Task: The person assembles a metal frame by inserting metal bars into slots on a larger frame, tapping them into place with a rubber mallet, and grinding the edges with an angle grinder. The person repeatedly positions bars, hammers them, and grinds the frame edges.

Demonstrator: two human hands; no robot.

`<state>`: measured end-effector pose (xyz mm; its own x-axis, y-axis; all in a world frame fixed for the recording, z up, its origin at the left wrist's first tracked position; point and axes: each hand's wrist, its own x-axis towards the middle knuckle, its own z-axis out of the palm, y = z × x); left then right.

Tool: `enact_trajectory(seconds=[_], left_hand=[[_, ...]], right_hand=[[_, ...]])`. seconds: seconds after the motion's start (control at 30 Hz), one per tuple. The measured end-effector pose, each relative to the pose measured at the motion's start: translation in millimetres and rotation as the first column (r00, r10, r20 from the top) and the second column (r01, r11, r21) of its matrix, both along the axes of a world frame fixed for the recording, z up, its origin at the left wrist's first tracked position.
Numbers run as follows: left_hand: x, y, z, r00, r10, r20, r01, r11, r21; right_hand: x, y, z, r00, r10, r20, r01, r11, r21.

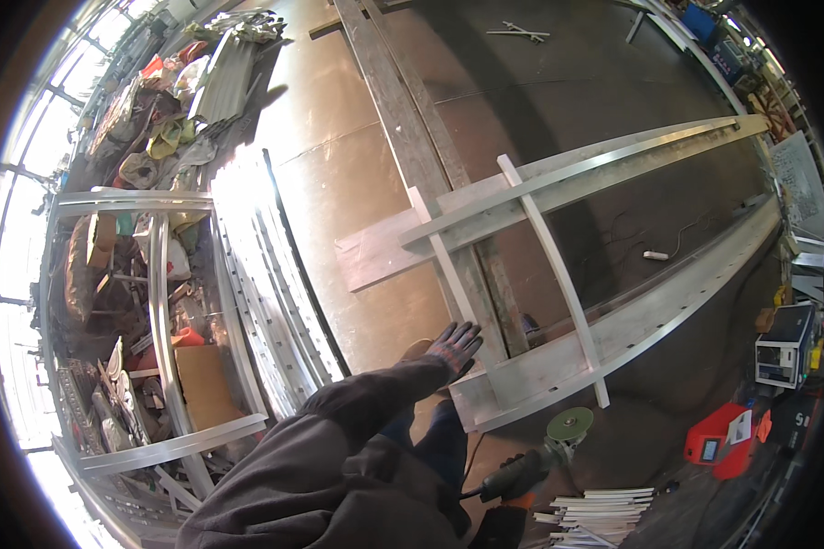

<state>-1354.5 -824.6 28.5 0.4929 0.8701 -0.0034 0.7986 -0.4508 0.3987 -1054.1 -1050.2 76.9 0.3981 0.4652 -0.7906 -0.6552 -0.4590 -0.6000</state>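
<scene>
My left hand, in a dark and reddish glove, has its fingers stretched out flat. It is at the near end of a narrow pale metal bar; whether it presses on the bar I cannot tell. My right hand, low in the view, is closed around an angle grinder with a greenish disc facing up. The disc is apart from the metal frame. A second crossbar lies over two long metal beams, the far beam and the near beam.
Long planks run under the frame. Cut pale strips are stacked by the grinder. A red machine and a boxy unit stand right. A metal rack with scrap stands left. A small white device lies on the floor.
</scene>
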Motion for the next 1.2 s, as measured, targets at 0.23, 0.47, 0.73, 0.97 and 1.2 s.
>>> enact_trajectory(seconds=[0.23,0.47,0.73,0.97,1.2], left_hand=[[-66,31,6,0.976,0.166,-0.138,-0.194,0.956,-0.222],[-231,239,-40,0.861,0.49,0.138,-0.5,0.865,0.051],[-249,298,-72,0.752,0.592,0.291,-0.306,0.703,-0.642],[-262,316,-76,0.777,0.537,0.329,-0.223,0.723,-0.653],[-275,359,-93,0.875,0.39,0.287,-0.056,0.67,-0.74]], right_hand=[[-51,49,40,0.996,-0.084,-0.015,0.084,0.995,0.045],[-173,68,24,0.985,-0.139,0.107,0.147,0.986,-0.078],[-340,153,44,0.989,-0.119,-0.087,0.105,0.983,-0.15],[-389,271,77,0.999,0.033,-0.003,-0.033,0.997,-0.076],[-405,314,47,1.0,-0.024,0.005,0.024,0.995,-0.095]])
